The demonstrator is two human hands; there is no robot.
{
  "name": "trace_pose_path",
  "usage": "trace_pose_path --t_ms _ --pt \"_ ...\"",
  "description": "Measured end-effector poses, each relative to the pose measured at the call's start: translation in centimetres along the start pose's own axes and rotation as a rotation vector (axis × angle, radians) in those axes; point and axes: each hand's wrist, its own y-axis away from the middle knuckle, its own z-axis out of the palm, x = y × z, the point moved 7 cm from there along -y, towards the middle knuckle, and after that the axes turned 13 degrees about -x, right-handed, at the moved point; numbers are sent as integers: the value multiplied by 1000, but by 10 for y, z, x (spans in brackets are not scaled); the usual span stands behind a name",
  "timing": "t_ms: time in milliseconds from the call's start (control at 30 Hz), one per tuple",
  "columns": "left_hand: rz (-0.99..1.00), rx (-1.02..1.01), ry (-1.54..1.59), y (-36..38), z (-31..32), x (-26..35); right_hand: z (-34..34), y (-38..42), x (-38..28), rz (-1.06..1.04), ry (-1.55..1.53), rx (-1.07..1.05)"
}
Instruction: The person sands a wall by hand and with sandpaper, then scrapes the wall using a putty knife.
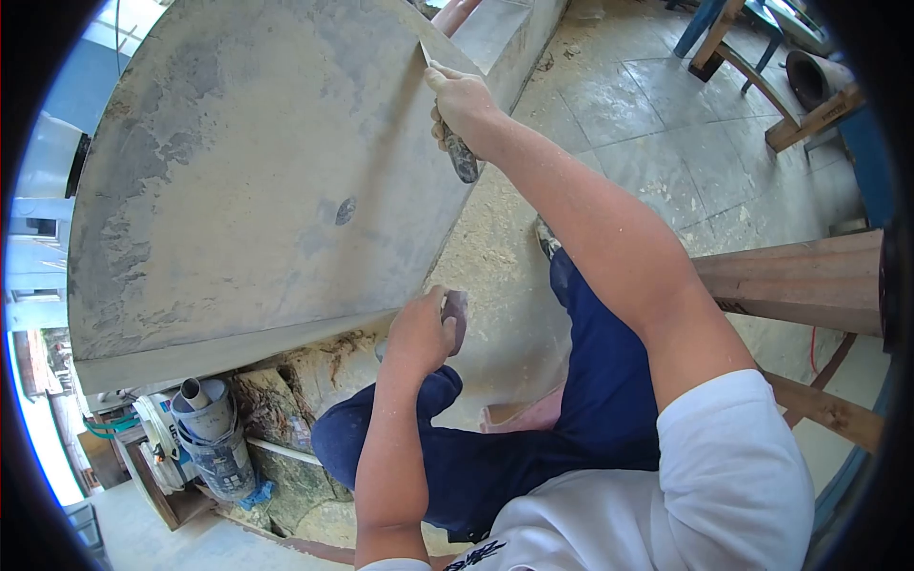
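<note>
My right hand (465,107) is closed round a putty knife, its dark, stained handle (463,162) sticking out below the fist. The thin blade (426,54) meets the slab near its upper right edge. The big grey slab (257,181) has a curved outer edge, a smooth pale middle and rough, patchy plaster along the left. A small dark oval spot (346,210) marks its face. Near the slab's lower corner, my left hand (417,331) grips a flat, greyish-purple piece (456,322), whose exact kind I cannot make out.
Plaster-splashed buckets (214,447) stand at the lower left beside rough stone (281,428). Crumbs of plaster lie on the tiled floor (657,143). A thick wooden beam (800,281) is at the right, with wooden trestle legs (762,86) and a dark-mouthed pot (814,78) behind.
</note>
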Motion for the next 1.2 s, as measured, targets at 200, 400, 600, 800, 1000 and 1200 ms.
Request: trace_pose_path --t_ms 200,400,600,800,1000,1200 --pt "-19 -6 31 -1 5 1 -3 -1 -5 -17 -21 34" --pt "-7 10 18 -2 2 3 -12 -11 -11 -13 13 33" --pt "-9 -7 20 -3 0 2 -12 -7 -9 -3 90 7" --pt "-29 -34 9 -6 2 3 -9 -9 -1 27 53 31" --pt "-30 -25 16 -7 4 -2 -11 -13 3 86 -23 13" --pt "-32 -39 5 -6 4 2 -4 -4 0 48 -23 24"
